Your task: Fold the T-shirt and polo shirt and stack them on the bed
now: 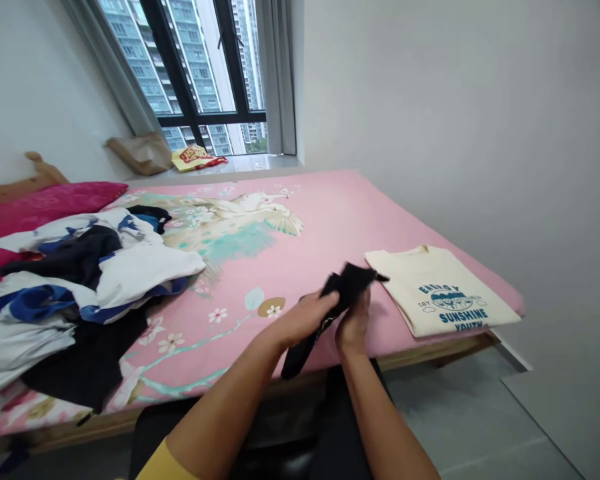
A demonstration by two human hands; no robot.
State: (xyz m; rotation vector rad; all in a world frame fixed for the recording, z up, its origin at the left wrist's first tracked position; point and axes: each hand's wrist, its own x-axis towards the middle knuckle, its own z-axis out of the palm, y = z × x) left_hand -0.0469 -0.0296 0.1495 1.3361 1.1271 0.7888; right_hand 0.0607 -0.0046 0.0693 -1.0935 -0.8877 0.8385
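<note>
Both hands grip a small black garment point(347, 283) over the front edge of a bed with a pink flowered sheet point(310, 233). My left hand point(307, 317) is closed on its middle, and a dark strip of it hangs down below that hand. My right hand point(354, 325) is closed on the part just to the right. A folded cream T-shirt point(437, 297) with blue print lies flat on the sheet just right of the hands.
A heap of white, blue and black clothes point(80, 280) covers the bed's left side, with a magenta pillow point(45, 203) behind it. A brown bag point(140, 152) and a yellow-red item point(195, 158) sit on the window sill. A wall runs along the right.
</note>
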